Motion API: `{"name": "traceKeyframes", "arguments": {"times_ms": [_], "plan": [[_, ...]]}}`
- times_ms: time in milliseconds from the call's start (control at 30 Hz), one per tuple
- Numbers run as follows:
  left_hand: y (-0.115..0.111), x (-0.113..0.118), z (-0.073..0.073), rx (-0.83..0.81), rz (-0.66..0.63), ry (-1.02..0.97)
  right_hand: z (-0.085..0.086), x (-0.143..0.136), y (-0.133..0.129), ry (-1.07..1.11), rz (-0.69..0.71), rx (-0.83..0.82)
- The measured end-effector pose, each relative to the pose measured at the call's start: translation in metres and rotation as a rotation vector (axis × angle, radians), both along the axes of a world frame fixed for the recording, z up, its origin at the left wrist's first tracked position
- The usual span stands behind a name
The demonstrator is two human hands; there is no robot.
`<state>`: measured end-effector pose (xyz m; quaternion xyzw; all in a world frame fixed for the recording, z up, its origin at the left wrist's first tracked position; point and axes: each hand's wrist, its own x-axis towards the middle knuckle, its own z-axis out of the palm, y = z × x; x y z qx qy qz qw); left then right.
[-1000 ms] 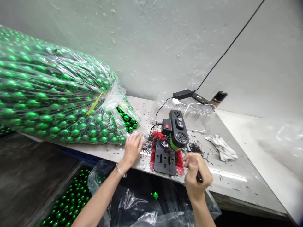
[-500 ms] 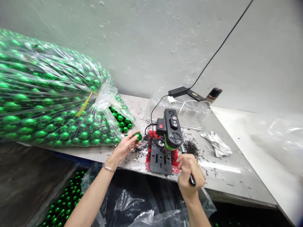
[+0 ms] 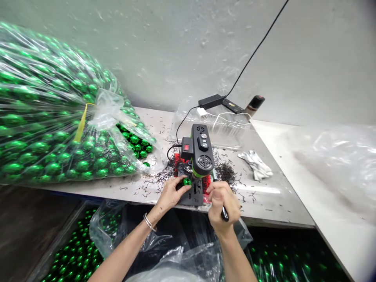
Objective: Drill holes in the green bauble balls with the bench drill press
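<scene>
Pinching one green ball beneath the one drill press, the left hand works left of the right hand, which grips the press's one lever (one white glove lies right of the press).

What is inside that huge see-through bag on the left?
Shiny green balls show through the clear bag. Whatever lies deeper in is covered by the outer ones, so I can't tell what is there.

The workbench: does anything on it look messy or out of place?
Yes: black shavings lie scattered over the workbench around the small press, looking spilled. White gloves lie crumpled to the right of it.
</scene>
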<state>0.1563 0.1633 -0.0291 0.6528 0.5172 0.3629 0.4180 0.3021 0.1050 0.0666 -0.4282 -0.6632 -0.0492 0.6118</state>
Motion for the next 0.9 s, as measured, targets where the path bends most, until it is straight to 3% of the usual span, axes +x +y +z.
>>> {"name": "traceKeyframes", "arguments": {"times_ms": [167,367,600,900], "plan": [[-0.004,0.005,-0.006,0.161,0.005,0.203,0.000,0.000,-0.001,-0.004,0.005,-0.007],[-0.006,0.008,-0.011,0.314,-0.074,0.253,-0.003,0.001,-0.002,-0.011,-0.004,-0.015],[-0.005,0.012,-0.014,0.386,-0.062,0.276,-0.006,0.002,-0.004,-0.004,0.014,-0.032],[-0.005,0.012,-0.018,0.430,-0.065,0.255,-0.055,0.007,0.003,-0.120,-0.021,0.097]]}}
